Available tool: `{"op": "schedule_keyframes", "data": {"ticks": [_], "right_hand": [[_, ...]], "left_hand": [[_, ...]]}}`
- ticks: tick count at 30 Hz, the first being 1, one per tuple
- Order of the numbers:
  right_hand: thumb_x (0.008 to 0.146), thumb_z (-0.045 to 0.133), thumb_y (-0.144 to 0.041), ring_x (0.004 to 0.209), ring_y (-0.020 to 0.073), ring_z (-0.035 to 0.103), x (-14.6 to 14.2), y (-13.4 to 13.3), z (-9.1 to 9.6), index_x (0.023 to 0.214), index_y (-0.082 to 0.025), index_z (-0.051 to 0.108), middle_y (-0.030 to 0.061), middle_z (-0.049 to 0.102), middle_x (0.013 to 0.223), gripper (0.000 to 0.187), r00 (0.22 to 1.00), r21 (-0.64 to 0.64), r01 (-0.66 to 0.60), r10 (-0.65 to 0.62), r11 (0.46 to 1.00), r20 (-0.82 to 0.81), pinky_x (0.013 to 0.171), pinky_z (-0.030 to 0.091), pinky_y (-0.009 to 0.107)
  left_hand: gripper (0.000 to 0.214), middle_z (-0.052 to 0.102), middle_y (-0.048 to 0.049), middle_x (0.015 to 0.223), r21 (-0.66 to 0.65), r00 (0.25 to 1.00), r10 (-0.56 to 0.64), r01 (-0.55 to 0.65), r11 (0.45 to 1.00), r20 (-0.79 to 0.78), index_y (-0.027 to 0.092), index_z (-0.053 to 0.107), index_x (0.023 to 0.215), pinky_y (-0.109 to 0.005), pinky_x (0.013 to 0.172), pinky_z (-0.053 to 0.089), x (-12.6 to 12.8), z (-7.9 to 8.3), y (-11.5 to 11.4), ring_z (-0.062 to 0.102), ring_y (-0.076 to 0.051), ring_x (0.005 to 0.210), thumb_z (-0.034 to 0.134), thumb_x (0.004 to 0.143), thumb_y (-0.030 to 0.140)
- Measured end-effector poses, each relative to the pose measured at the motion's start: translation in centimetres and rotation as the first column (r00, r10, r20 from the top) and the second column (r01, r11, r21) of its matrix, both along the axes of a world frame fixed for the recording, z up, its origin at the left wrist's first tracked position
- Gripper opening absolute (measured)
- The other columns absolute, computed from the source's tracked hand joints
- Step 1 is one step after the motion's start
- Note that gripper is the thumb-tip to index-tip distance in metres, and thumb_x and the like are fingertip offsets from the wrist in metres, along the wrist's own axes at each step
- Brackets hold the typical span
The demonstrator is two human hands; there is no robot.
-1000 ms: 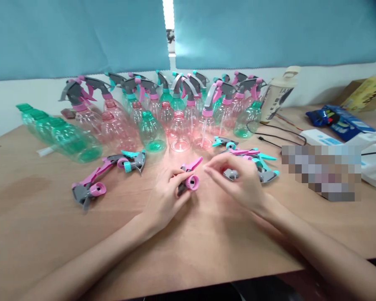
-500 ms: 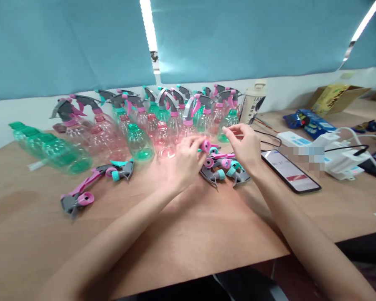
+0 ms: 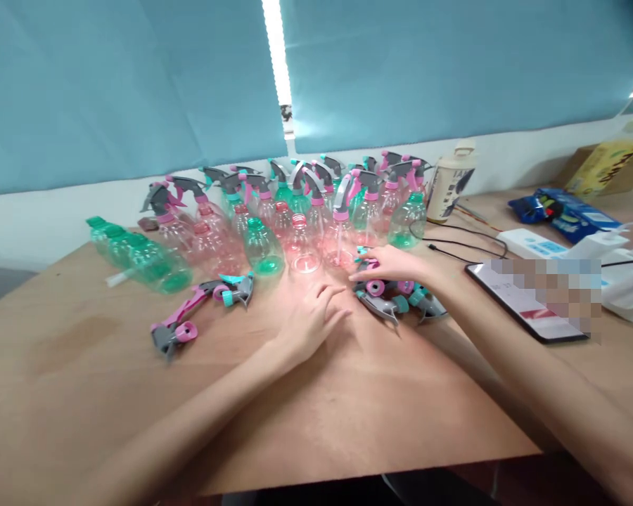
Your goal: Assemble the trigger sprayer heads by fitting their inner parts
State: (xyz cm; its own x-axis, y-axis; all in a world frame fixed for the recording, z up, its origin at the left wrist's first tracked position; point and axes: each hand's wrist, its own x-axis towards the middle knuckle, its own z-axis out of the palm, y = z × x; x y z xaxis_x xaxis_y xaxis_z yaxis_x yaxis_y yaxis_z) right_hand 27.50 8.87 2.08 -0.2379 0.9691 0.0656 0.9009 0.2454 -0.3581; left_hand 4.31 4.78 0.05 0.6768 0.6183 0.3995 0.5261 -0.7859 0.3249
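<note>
While the left hand (image 3: pixel 314 320) lies palm down on the table (image 3: pixel 348 414), its fingers (image 3: pixel 331 294) are loosely spread and hold nothing, with the tips pointing toward the bottles. The right hand (image 3: pixel 395 266) reaches in from the right and lies over a heap of trigger heads (image 3: pixel 395 301). Its fingers (image 3: pixel 363 275) are stretched almost straight and touch the topmost pieces. The palm hides the underside, so I cannot tell whether anything is pinched there. The heap, grey bodies with pink and teal collars, lies just in front of the standing bottles and just right of the left hand, and the two hands are close but apart.

Behind the hands stands a tight cluster of spray bottles (image 3: pixel 316 204), pink and green, most with triggers fitted. An uncapped pink bottle (image 3: pixel 304 247) stands at the cluster's front edge beside a green bottle (image 3: pixel 264 247). To the left, several capless green bottles (image 3: pixel 148 258) lie on their sides in a row. Two loose trigger heads lie nearer the left arm, one with a teal collar (image 3: pixel 235 288) and one with a pink collar (image 3: pixel 174 332). To the right, a phone (image 3: pixel 522 309) lies flat and partly blurred, with a white power strip (image 3: pixel 535 246) behind it and a pale tumbler (image 3: pixel 450 184) upright beside the cluster. Blue blinds (image 3: pixel 137 84) hang across the back.
</note>
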Motion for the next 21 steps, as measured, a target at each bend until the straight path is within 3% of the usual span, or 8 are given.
{"op": "schedule_keyframes", "data": {"ticks": [2,7,10,12,14,16,18,21], "right_hand": [[0.078,0.055,-0.062,0.09,0.0286,0.065,-0.1,-0.7,-0.2,0.102,-0.018,0.071,0.0098,0.073,0.091,0.052,0.999,-0.019,-0.037,0.037,0.999,0.02,0.077,0.047,0.033],[0.079,0.052,-0.063,0.096,0.0312,0.064,0.9,-2.6,-0.7,0.114,-0.02,0.067,0.0122,0.07,0.107,0.057,0.996,-0.046,-0.077,0.079,0.996,0.046,0.078,0.05,0.039],[0.078,0.055,-0.059,0.098,0.031,0.064,1.7,-3.2,-0.5,0.115,-0.02,0.067,0.0133,0.068,0.112,0.055,0.989,-0.083,-0.092,0.101,0.992,0.106,0.079,0.051,0.038],[0.076,0.061,-0.054,0.098,0.0308,0.064,1.4,-3.3,0.1,0.111,-0.021,0.068,0.0125,0.068,0.113,0.049,0.983,-0.095,-0.104,0.117,0.99,0.145,0.078,0.051,0.038],[0.078,0.061,-0.05,0.101,0.0307,0.063,-0.1,-3.6,0.9,0.109,-0.021,0.068,0.012,0.067,0.115,0.043,0.976,-0.065,-0.111,0.121,0.992,0.18,0.08,0.051,0.039],[0.084,0.055,-0.048,0.107,0.0312,0.06,-2.8,-4.1,1.7,0.114,-0.019,0.064,0.0117,0.064,0.12,0.043,0.972,0.058,-0.071,0.056,0.996,0.229,0.082,0.05,0.04],[0.084,0.055,-0.047,0.101,0.0318,0.063,-6.1,-5.0,2.2,0.116,-0.021,0.062,0.0098,0.067,0.116,0.042,0.964,0.099,-0.022,-0.005,0.995,0.267,0.074,0.052,0.041],[0.083,0.059,-0.042,0.094,0.0277,0.067,-10.6,-6.5,2.6,0.113,-0.023,0.063,0.0054,0.071,0.106,0.036,0.96,0.055,-0.132,0.114,0.99,0.255,0.075,0.052,0.038]], "left_hand": [[0.028,0.058,-0.0091,0.108,-0.024,0.998,0.054,-0.055,0.998,-0.011,0.016,0.055,0.113,-0.038,0.088,0.049,-2.2,0.3,-0.8,0.057,-0.022,0.102,0.054,0.09,0.032],[0.022,0.058,-0.0079,0.108,-0.076,0.976,0.216,-0.216,0.973,-0.02,0.018,0.057,0.11,-0.037,0.091,0.047,-8.2,1.1,-2.2,0.057,-0.021,0.103,0.051,0.091,0.029],[0.02,0.059,-0.0067,0.108,0.007,0.937,0.343,-0.343,0.939,-0.064,0.019,0.06,0.107,-0.036,0.091,0.047,-11.5,1.5,-1.9,0.057,-0.021,0.103,0.052,0.091,0.028],[0.021,0.056,-0.0092,0.111,0.092,0.884,0.463,-0.456,0.885,-0.065,0.017,0.061,0.106,-0.04,0.094,0.044,-13.2,1.7,-1.3,0.054,-0.024,0.107,0.054,0.089,0.028],[0.027,0.053,-0.0135,0.116,0.158,0.818,0.571,-0.556,0.816,-0.07,0.015,0.062,0.109,-0.047,0.096,0.041,-14.5,2.0,-0.5,0.049,-0.03,0.111,0.057,0.087,0.03],[0.035,0.049,-0.0152,0.121,0.195,0.774,0.624,-0.6,0.776,-0.102,0.016,0.061,0.114,-0.049,0.096,0.04,-15.3,2.3,0.4,0.046,-0.033,0.113,0.061,0.084,0.034],[0.044,0.046,-0.015,0.127,0.216,0.761,0.625,-0.59,0.778,-0.171,0.019,0.059,0.119,-0.05,0.098,0.038,-15.6,2.6,1.1,0.043,-0.035,0.117,0.066,0.08,0.037],[0.048,0.04,-0.0152,0.135,0.228,0.755,0.594,-0.549,0.804,-0.277,0.021,0.057,0.121,-0.051,0.1,0.035,-15.6,2.5,1.8,0.038,-0.037,0.123,0.071,0.076,0.033]]}}
